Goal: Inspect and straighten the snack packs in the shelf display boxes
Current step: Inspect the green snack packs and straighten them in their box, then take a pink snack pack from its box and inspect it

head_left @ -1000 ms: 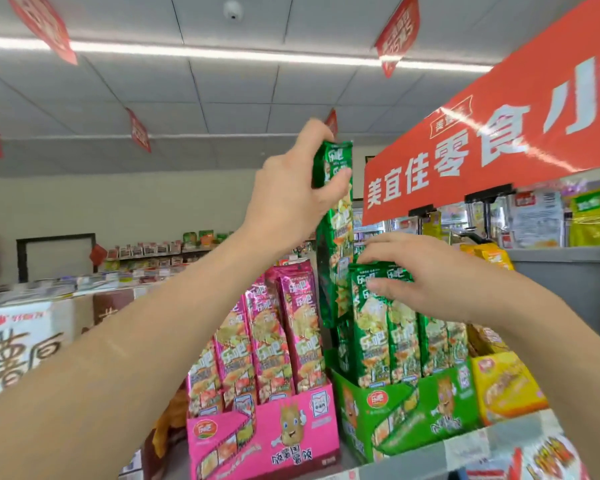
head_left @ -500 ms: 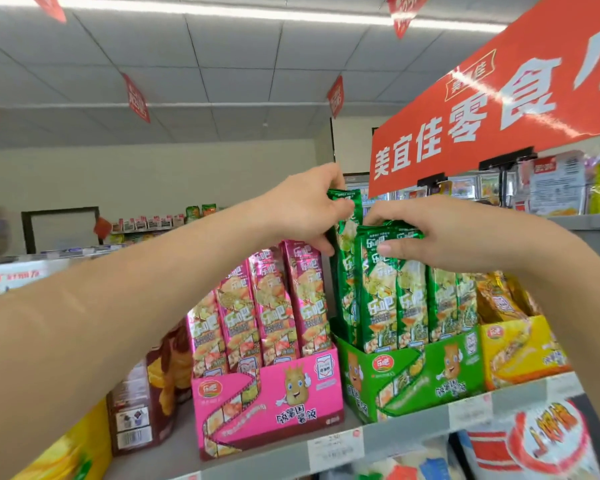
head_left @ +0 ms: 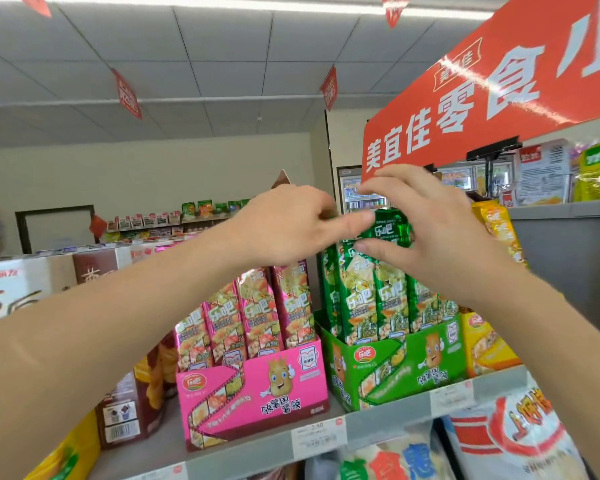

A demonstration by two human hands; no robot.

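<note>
A green display box [head_left: 395, 368] on the shelf holds several upright green snack packs [head_left: 361, 299]. One green pack [head_left: 392, 226] sticks up higher than the rest, between my hands. My left hand [head_left: 291, 226] reaches in from the left, its thumb stretched out to touch that pack's top left edge. My right hand [head_left: 433, 233] is beside the pack on the right. Its thumb rests on the pack's front and its fingers are spread above without gripping. Left of it, a pink display box [head_left: 257, 393] holds several pink packs [head_left: 257, 306].
A yellow display box [head_left: 489, 351] with yellow packs stands right of the green box. A brown carton [head_left: 129, 410] stands left of the pink one. The grey shelf edge [head_left: 243, 452] carries price tags. A red sign [head_left: 499, 95] hangs overhead, and bagged snacks fill the shelf below.
My left hand has lowered the raised green pack into the green box and loosened its grip. My right hand has opened its fingers above the packs. The camera has tilted down.
</note>
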